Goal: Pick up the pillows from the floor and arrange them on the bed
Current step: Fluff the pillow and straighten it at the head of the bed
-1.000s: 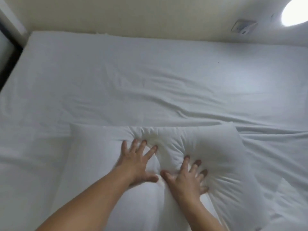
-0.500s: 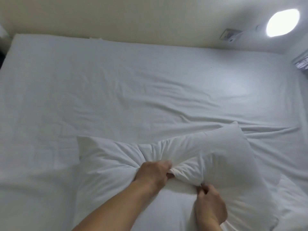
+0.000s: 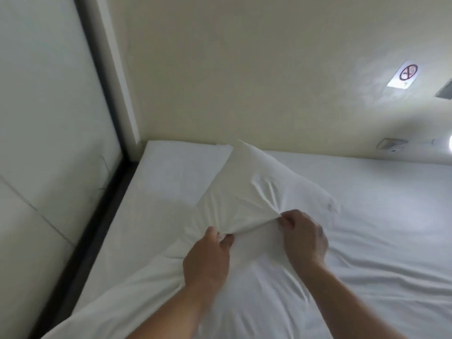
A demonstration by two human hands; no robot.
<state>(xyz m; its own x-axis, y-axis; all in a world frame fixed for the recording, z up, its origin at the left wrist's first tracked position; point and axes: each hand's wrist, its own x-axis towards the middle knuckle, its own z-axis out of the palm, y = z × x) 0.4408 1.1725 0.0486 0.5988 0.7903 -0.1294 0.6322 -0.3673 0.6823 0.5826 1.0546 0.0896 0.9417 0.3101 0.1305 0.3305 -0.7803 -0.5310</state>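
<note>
A white pillow (image 3: 252, 189) is lifted over the white bed (image 3: 381, 216), its far corner pointing up toward the wall. My left hand (image 3: 208, 260) pinches the pillow's near edge at lower left. My right hand (image 3: 303, 237) grips a bunched fold of the same pillow a little to the right. Creases fan out from both grips. No other pillow can be told apart from the sheet.
A cream wall (image 3: 244, 69) runs along the far side of the bed. A dark frame strip (image 3: 102, 204) and pale panels border the bed's left side. A no-smoking sign (image 3: 406, 74), a wall switch (image 3: 391, 144) and a bright lamp (image 3: 449, 143) are at right.
My flat hands closed on the pillow and lifted it up and away toward the bed's far left corner. The view swung left and up, bringing the wall into view.
</note>
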